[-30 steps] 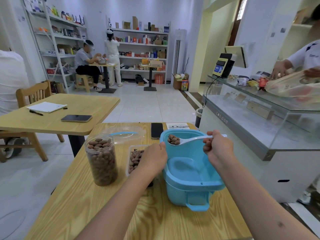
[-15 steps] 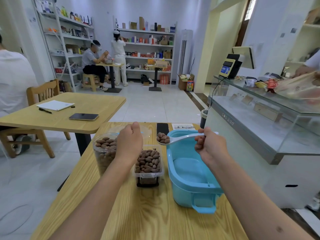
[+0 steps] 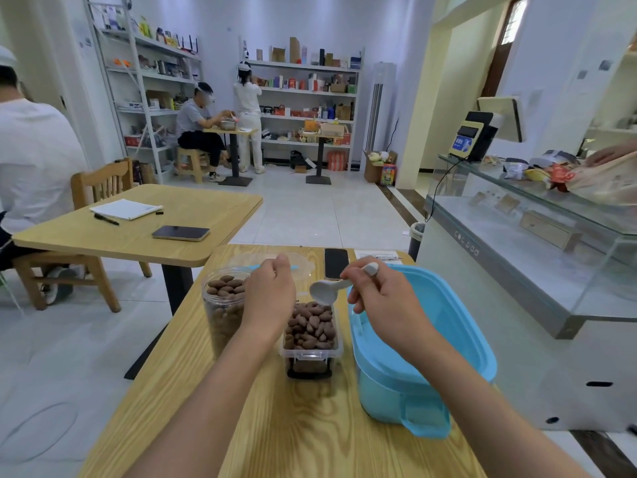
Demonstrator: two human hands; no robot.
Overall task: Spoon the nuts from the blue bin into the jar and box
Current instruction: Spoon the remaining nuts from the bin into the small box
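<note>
Toward the tabletop's far edge, the jar (image 3: 223, 307) stands full of nuts. The left hand (image 3: 269, 298), fingers curled on nothing, hovers between it and the box (image 3: 312, 334). The right hand (image 3: 382, 298) grips the spoon (image 3: 327, 291), tipped over the box beside the blue bin (image 3: 448, 339).

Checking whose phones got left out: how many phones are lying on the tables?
2: one phone on the left table near the notepad, one phone on the near table behind the spoon. Others may be hidden.

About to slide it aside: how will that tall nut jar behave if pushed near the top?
The jar looks full of nuts, so probably heavy and stable-ish. It is tall and narrow, so a high push could tip it. Its lid appears off, so tipping would likely spill nuts.
</note>
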